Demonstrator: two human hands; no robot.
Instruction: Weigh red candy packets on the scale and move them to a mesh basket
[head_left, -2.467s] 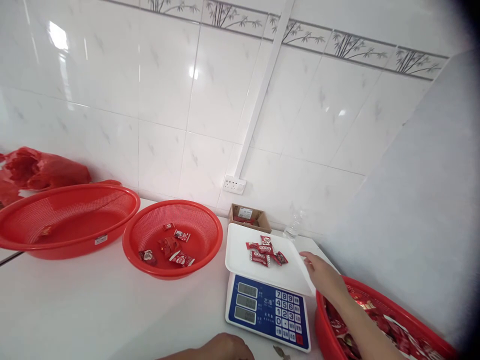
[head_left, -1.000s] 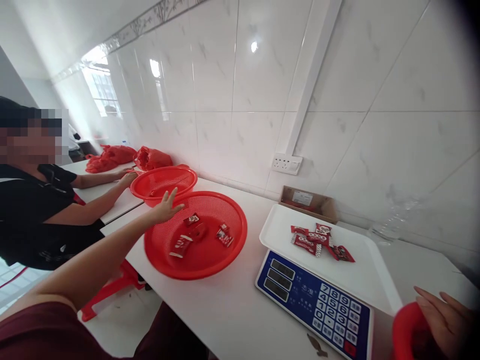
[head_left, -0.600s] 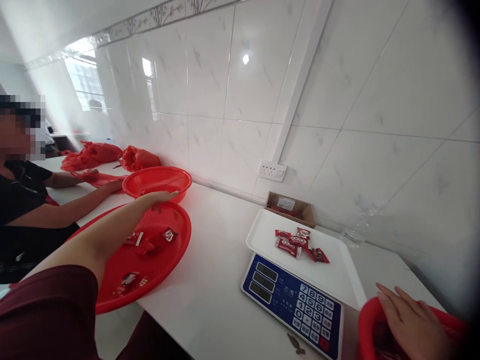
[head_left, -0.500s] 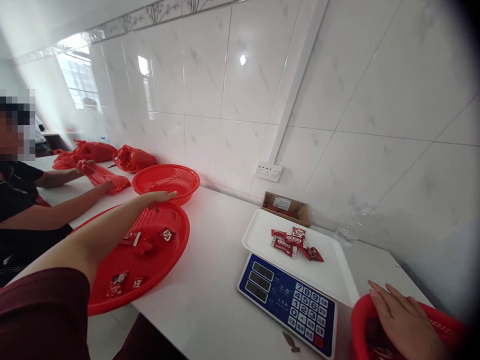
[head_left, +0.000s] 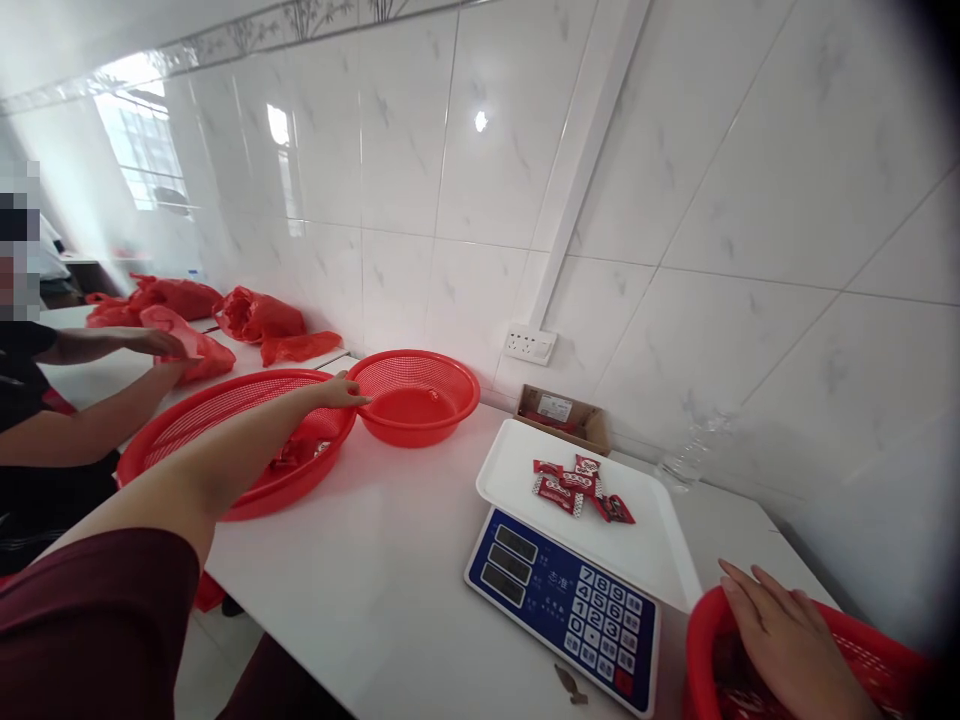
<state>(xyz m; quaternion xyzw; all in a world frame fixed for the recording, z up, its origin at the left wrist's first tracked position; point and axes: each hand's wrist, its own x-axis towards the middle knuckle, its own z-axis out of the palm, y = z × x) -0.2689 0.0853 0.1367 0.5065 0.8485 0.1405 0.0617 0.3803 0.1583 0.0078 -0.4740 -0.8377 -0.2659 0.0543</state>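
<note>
Currently, my left hand (head_left: 341, 393) at rim of middle basket (head_left: 459, 412), grip unclear to me; right hand (head_left: 791, 640) flat, clutching nothing, over right basket (head_left: 702, 630). Middle basket between left basket (head_left: 307, 487) and scale (head_left: 551, 575); sideways tug might jostle left basket, scattering wrapped packets (head_left: 285, 456).

The baskets (head_left: 418, 437) look shiny plastic, the packets (head_left: 559, 495) glossy film, the tray (head_left: 637, 560) smooth, the box (head_left: 596, 434) matt cardboard.
</note>
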